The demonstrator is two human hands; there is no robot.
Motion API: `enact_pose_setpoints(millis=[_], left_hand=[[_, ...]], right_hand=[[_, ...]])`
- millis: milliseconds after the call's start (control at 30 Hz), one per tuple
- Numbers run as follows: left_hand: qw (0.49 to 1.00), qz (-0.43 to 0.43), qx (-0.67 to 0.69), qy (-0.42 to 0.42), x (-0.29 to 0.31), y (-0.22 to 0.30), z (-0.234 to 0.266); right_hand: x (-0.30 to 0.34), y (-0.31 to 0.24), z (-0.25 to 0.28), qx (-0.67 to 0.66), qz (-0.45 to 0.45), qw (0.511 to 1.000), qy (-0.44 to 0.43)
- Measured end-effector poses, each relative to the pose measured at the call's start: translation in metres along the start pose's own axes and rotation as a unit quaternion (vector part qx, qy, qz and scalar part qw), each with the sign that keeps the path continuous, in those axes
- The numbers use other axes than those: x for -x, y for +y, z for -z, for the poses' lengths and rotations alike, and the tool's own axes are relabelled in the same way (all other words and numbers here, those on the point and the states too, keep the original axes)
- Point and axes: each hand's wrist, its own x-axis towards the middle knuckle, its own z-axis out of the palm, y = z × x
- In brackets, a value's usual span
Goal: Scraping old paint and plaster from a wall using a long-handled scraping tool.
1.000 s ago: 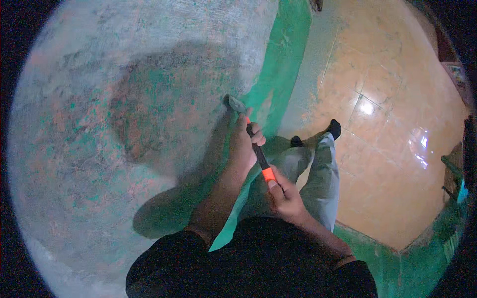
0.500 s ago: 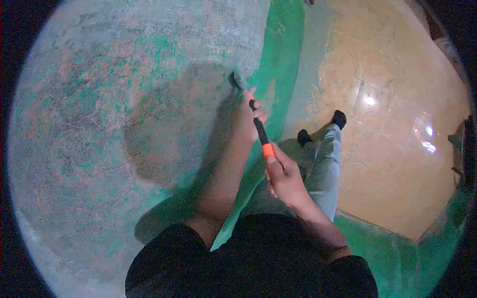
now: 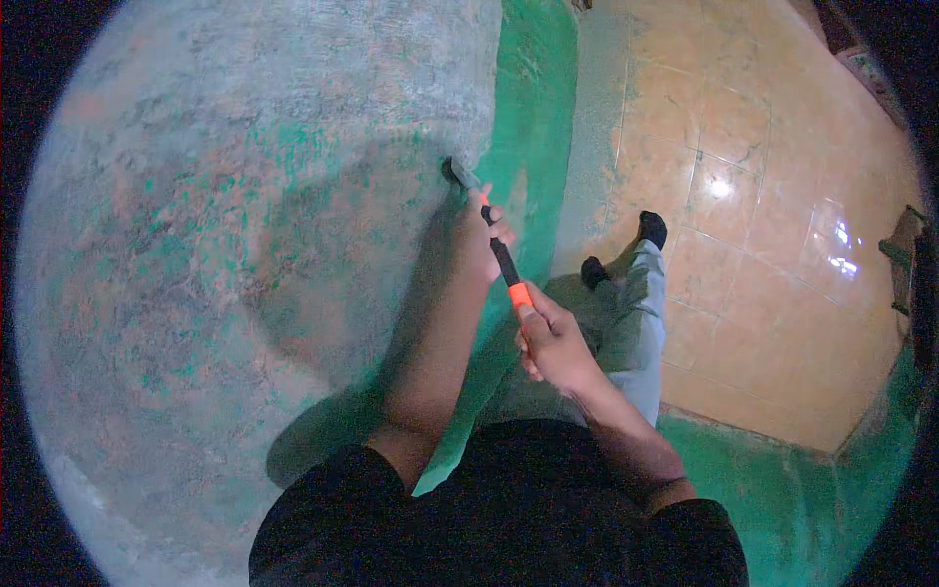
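Note:
Both my hands grip a scraper (image 3: 501,256) with a black and orange handle. My left hand (image 3: 479,235) holds the shaft near the blade end. My right hand (image 3: 553,338) holds the rear of the handle just behind the orange band. The scraper's metal blade (image 3: 458,174) presses against a wall (image 3: 225,245) of grey plaster with patches of old green paint. A green painted band (image 3: 533,108) runs along the wall's lower part, to the right of the blade.
An orange tiled floor (image 3: 773,215) lies to the right. My legs in grey trousers (image 3: 636,323) and dark socks (image 3: 651,229) stand on it. A green strip (image 3: 782,470) borders the floor at lower right. A dark object (image 3: 905,245) sits at the far right edge.
Both hands have pushed the scraper up along the wall, and the blade now sits higher on the plaster near the green band.

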Motion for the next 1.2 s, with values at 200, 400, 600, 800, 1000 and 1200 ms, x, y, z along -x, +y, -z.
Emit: enact_pose_setpoints(millis=[200,400,600,800,1000,1200], left_hand=[[1.000,0.005,0.017,-0.009,-0.004,-0.003,0.004],[1.000,0.009,0.003,0.023,-0.013,-0.011,-0.006],[1.000,-0.004,-0.024,0.005,-0.038,-0.012,-0.010],[0.999,-0.014,-0.042,0.007,-0.027,-0.016,-0.015],[0.999,-0.019,-0.040,0.010,-0.018,-0.017,-0.015],[0.998,-0.027,-0.049,0.007,-0.038,-0.018,-0.022]], right_hand=[[0.007,0.002,0.006,0.039,-0.003,0.999,-0.005],[-0.009,-0.002,0.014,0.021,-0.019,1.000,0.000],[-0.028,0.000,0.020,0.033,0.023,0.999,-0.004],[-0.033,0.011,0.035,-0.004,0.000,1.000,-0.008],[-0.034,0.025,0.040,0.050,0.035,0.998,-0.001],[-0.038,0.005,0.040,0.044,0.020,0.999,0.006]])
